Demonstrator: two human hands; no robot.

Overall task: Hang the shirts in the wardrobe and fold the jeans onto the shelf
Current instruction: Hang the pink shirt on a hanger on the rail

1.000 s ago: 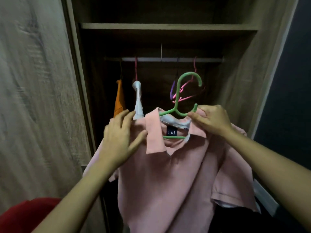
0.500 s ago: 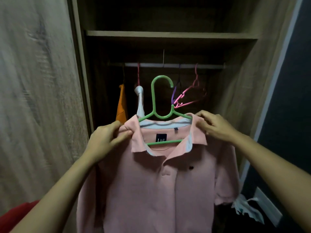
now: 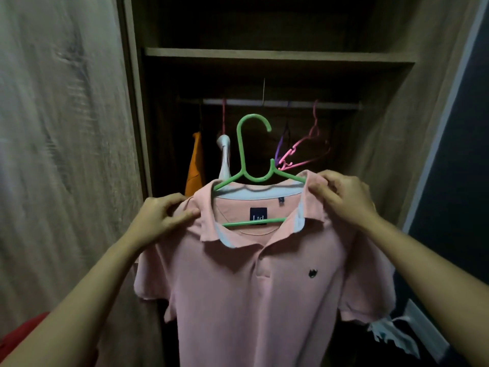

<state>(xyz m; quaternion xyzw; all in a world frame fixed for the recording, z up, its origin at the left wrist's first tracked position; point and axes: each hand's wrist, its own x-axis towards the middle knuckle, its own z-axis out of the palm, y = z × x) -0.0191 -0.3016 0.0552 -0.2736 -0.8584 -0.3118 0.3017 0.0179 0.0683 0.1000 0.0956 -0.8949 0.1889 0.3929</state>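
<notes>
Pink shirt (image 3: 251, 287): draped on green hanger (image 3: 242, 154), held up before open wardrobe (image 3: 397, 128), below rail (image 3: 330, 105), not yet hung.
Left grip (image 3: 158, 218): pinching shoulder fabric, probably to seat it on hanger arm.
Right grip (image 3: 344, 197): pinching opposite shoulder beside collar, same purpose.
Hook (image 3: 254, 119): upright, free of both grips, ready for rail.

Your shirt (image 3: 251, 287) on its hanger (image 3: 242, 144), before the wardrobe (image 3: 391, 115).
Your left hand (image 3: 156, 218) and right hand (image 3: 344, 197) grip its shoulders, rail (image 3: 277, 103) behind.
</notes>
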